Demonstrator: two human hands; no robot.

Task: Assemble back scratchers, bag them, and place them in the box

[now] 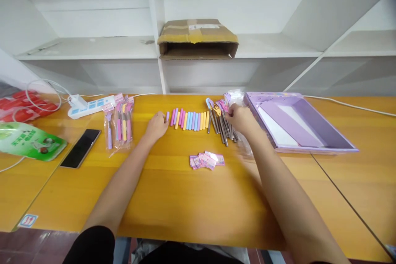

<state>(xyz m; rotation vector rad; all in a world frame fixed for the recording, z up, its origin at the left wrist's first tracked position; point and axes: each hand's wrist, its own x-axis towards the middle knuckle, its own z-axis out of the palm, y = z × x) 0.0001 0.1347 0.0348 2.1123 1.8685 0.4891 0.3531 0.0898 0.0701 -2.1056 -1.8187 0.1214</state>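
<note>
A row of several pastel handles (pixel 189 120) in pink, yellow, blue and purple lies on the wooden table (pixel 173 198). My left hand (pixel 157 126) rests at the row's left end, fingers curled on a small purple handle (pixel 167 116). My right hand (pixel 239 118) is over a pile of metal utensils with coloured heads (pixel 220 120), fingers pinched on one of them. A few pink paper labels (pixel 206 160) lie in front of the row. Packed utensils in clear bags (pixel 120 123) lie to the left.
An open purple box tray (pixel 297 121) sits at the right. A black phone (pixel 81 147), a white power strip (pixel 91 106), a green pouch (pixel 29 141) and red packets (pixel 21 103) are at the left. A cardboard box (pixel 197 38) sits on the white shelf behind.
</note>
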